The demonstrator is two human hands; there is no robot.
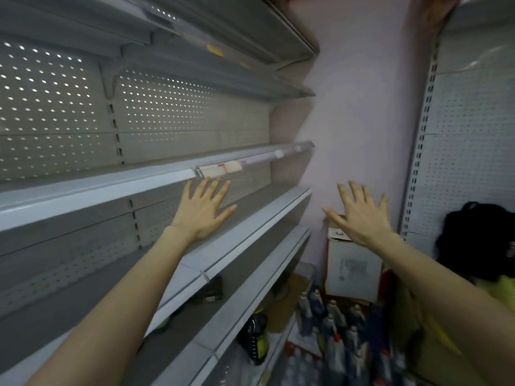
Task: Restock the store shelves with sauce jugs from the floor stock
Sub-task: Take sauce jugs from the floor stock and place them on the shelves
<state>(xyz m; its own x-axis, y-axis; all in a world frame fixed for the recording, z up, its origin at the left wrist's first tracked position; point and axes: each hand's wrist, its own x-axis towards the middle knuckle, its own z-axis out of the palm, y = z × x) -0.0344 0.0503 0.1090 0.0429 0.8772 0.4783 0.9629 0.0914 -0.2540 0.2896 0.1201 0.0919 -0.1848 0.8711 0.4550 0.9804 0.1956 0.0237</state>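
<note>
White box (352, 270) and blurred dark sauce jugs (333, 316) at right foot of grey shelves (83, 190); left hand (203, 211) before shelves, right hand (362, 215) past their end, both spread wide, empty

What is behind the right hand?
A white cardboard box by the pink wall. The right hand covers part of its top, so its contents cannot be seen.
</note>
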